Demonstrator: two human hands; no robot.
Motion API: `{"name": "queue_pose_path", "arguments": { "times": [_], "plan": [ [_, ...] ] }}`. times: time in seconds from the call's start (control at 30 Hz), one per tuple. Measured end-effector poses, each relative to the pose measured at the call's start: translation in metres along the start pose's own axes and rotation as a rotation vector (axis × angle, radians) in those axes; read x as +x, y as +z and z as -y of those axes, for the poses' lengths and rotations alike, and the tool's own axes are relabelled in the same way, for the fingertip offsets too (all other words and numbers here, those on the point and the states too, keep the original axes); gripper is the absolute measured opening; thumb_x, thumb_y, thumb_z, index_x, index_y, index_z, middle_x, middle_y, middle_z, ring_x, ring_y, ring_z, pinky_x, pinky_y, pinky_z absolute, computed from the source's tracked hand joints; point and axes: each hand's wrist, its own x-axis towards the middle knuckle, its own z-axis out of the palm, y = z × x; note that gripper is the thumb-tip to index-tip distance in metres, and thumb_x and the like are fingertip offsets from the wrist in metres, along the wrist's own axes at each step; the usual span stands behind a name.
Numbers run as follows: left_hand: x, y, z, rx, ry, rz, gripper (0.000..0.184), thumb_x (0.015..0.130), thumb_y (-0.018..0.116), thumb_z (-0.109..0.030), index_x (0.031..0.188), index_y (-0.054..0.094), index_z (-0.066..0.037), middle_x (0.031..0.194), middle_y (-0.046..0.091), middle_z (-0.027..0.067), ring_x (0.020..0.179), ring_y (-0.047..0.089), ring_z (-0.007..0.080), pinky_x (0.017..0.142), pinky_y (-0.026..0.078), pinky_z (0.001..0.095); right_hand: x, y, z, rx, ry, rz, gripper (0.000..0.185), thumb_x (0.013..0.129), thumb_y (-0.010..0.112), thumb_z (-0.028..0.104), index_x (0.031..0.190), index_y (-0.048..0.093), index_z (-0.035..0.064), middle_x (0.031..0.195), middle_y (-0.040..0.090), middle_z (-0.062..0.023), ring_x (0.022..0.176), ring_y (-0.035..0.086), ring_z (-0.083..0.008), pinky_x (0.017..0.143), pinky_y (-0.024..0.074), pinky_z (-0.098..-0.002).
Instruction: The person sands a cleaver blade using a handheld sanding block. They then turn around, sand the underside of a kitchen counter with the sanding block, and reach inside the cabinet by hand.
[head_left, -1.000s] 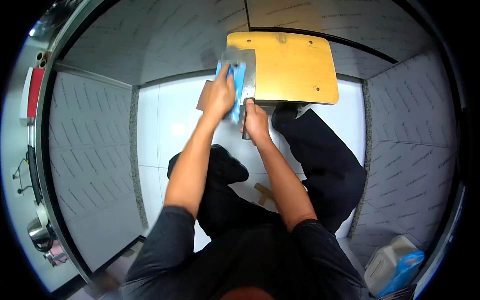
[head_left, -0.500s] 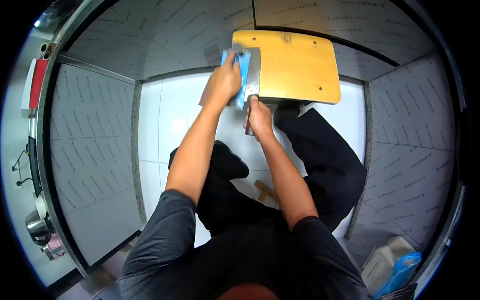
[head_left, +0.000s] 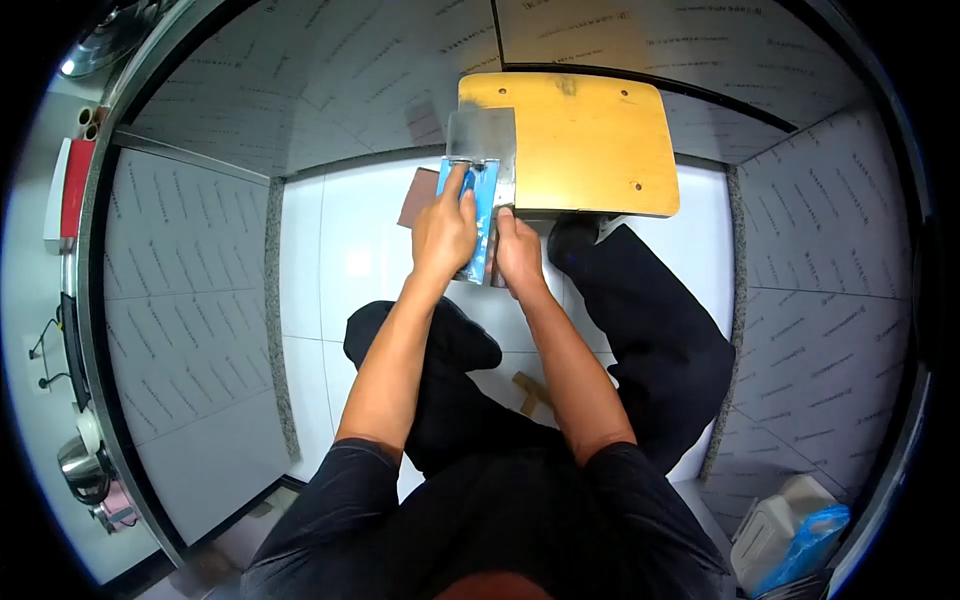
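Observation:
My left hand is closed on a blue, flat, rectangular hand tool that looks like a sanding block, with its index finger stretched along the top. The block overlaps the near part of a cleaver's broad grey blade; whether the two touch is hard to tell. My right hand grips the cleaver by its dark handle, which is partly hidden. The blade's far part lies over the left edge of a yellow wooden stool. A reddish-brown flat piece shows left of the block.
White floor tiles lie under my legs and shoes. A small brown wooden object is between my legs. Grey panelled cabinets flank both sides. A whitish jug and a blue plastic bag stand at the lower right.
My left hand has drawn the blue block toward me along the cleaver, uncovering more of the blade's far part. My right hand keeps its grip on the handle.

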Motion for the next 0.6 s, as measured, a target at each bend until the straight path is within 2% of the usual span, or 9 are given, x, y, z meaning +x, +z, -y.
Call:
{"name": "queue_pose_path", "arguments": {
  "times": [0.03, 0.1, 0.23, 0.27, 0.33, 0.43, 0.47, 0.53, 0.6],
  "plan": [
    [-0.004, 0.0, 0.001, -0.004, -0.001, -0.009, 0.044, 0.098, 0.045, -0.029, 0.137, 0.051, -0.01, 0.125, 0.058, 0.0302, 0.109, 0.06, 0.0463, 0.094, 0.047, 0.0507, 0.001, -0.001, -0.001, -0.004, 0.006, 0.0, 0.054, 0.1, 0.04, 0.043, 0.077, 0.055, -0.0041, 0.059, 0.054, -0.0145, 0.045, 0.058, -0.0261, 0.046, 0.0484, -0.0394],
    [0.045, 0.004, 0.006, -0.001, -0.004, 0.003, 0.045, 0.098, 0.043, -0.031, 0.137, 0.052, -0.009, 0.109, 0.064, 0.0306, 0.101, 0.061, 0.0489, 0.09, 0.047, 0.0523, 0.0, -0.001, -0.002, 0.05, 0.056, 0.002, 0.048, 0.1, 0.044, 0.042, 0.079, 0.056, 0.0011, 0.061, 0.054, -0.0085, 0.043, 0.052, -0.0192, 0.042, 0.045, -0.0337],
    [0.055, 0.005, -0.004, 0.047, -0.023, -0.017, 0.045, 0.098, 0.041, -0.032, 0.136, 0.052, -0.01, 0.102, 0.065, 0.0313, 0.096, 0.062, 0.0502, 0.087, 0.048, 0.0528, -0.018, -0.003, 0.018, -0.037, 0.118, -0.022, 0.05, 0.101, 0.042, 0.043, 0.08, 0.057, -0.0002, 0.062, 0.055, -0.0096, 0.043, 0.053, -0.0196, 0.042, 0.0447, -0.0346],
    [0.031, 0.004, -0.008, 0.04, -0.089, 0.031, 0.045, 0.098, 0.042, -0.031, 0.136, 0.052, -0.01, 0.101, 0.065, 0.0318, 0.095, 0.062, 0.0499, 0.086, 0.048, 0.053, -0.014, -0.003, 0.015, -0.062, 0.015, -0.031, 0.051, 0.1, 0.042, 0.042, 0.076, 0.055, -0.0004, 0.062, 0.055, -0.0116, 0.044, 0.055, -0.022, 0.044, 0.0461, -0.0366],
    [0.002, 0.013, 0.007, 0.033, 0.059, -0.121, 0.045, 0.098, 0.043, -0.032, 0.137, 0.051, -0.01, 0.101, 0.065, 0.0324, 0.095, 0.062, 0.0499, 0.085, 0.048, 0.0534, -0.008, -0.002, 0.009, -0.078, -0.084, -0.041, 0.052, 0.1, 0.042, 0.042, 0.072, 0.053, -0.0007, 0.061, 0.055, -0.0135, 0.046, 0.057, -0.0244, 0.046, 0.0475, -0.0387],
    [0.015, 0.011, 0.012, 0.01, 0.047, -0.082, 0.043, 0.098, 0.045, -0.028, 0.136, 0.051, -0.01, 0.092, 0.066, 0.0325, 0.083, 0.064, 0.0491, 0.075, 0.05, 0.055, -0.004, -0.003, 0.006, -0.022, 0.063, -0.001, 0.053, 0.1, 0.041, 0.043, 0.072, 0.053, -0.0004, 0.061, 0.055, -0.0128, 0.047, 0.057, -0.0238, 0.048, 0.0489, -0.0394],
    [0.038, 0.004, 0.008, 0.063, -0.02, -0.029, 0.043, 0.098, 0.044, -0.03, 0.136, 0.051, -0.011, 0.093, 0.066, 0.033, 0.083, 0.064, 0.0493, 0.076, 0.05, 0.0554, -0.003, -0.002, 0.002, 0.067, 0.086, 0.016, 0.048, 0.1, 0.045, 0.042, 0.076, 0.055, 0.0016, 0.062, 0.052, -0.0084, 0.045, 0.053, -0.0183, 0.042, 0.048, -0.035],
    [0.069, 0.008, 0.013, 0.017, 0.065, -0.12, 0.043, 0.098, 0.044, -0.032, 0.136, 0.052, -0.013, 0.092, 0.066, 0.0326, 0.084, 0.064, 0.0496, 0.077, 0.049, 0.0559, -0.002, -0.004, 0.001, 0.012, 0.075, 0.018, 0.048, 0.1, 0.045, 0.042, 0.076, 0.054, 0.002, 0.061, 0.05, -0.0073, 0.045, 0.052, -0.018, 0.042, 0.0486, -0.0345],
    [0.043, 0.005, 0.01, 0.051, -0.035, -0.021, 0.044, 0.098, 0.044, -0.032, 0.136, 0.051, -0.011, 0.099, 0.066, 0.0315, 0.093, 0.062, 0.0498, 0.082, 0.048, 0.0543, -0.008, -0.004, 0.002, 0.024, 0.085, 0.019, 0.048, 0.1, 0.045, 0.042, 0.076, 0.055, 0.0017, 0.061, 0.051, -0.0077, 0.046, 0.053, -0.0181, 0.043, 0.0487, -0.0343]
  ]
}}
